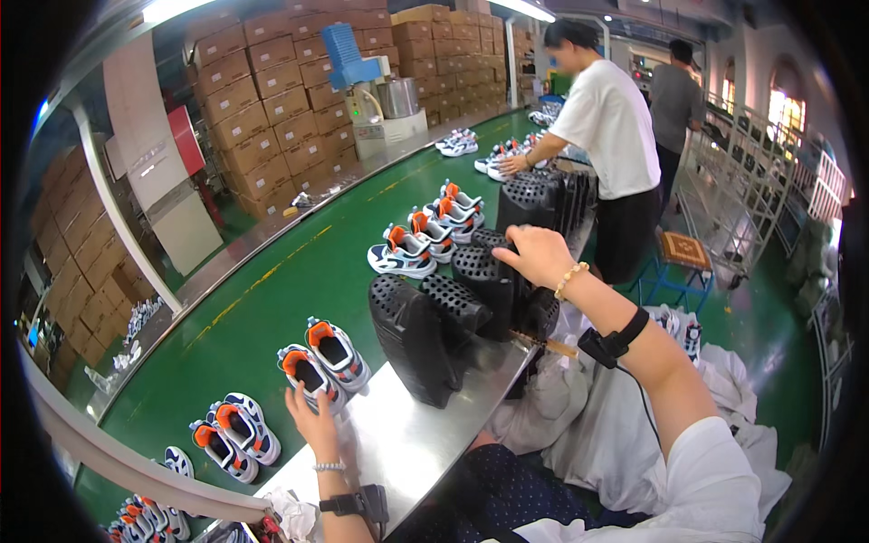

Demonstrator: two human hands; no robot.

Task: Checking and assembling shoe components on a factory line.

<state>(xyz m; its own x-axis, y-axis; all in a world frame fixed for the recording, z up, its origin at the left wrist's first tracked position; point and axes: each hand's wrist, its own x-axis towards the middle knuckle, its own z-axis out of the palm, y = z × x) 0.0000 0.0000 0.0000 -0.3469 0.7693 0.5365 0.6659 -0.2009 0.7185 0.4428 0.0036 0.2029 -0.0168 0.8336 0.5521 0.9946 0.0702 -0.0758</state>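
Note:
My left hand (314, 423) is open, fingers apart, beside the nearer of two white, navy and orange sneakers; whether it touches that sneaker (308, 373) I cannot tell. The second sneaker (339, 353) stands right behind it, toe toward me. My right hand (541, 257) is closed over the top of a black perforated plastic shoe form (482, 268) in a standing row; its fingertips are partly hidden. A taller black form (407, 335) and another black form (455, 301) stand upright at the left of that row, on the metal table (389, 452).
A green conveyor belt (244, 308) runs beyond the table, carrying several sneaker pairs (237, 434). A co-worker (611, 127) in a white shirt handles sneakers farther along. Stacked cartons (262, 100) and a blue-topped machine (353, 63) line the far side. White sacks (606, 416) lie to my right.

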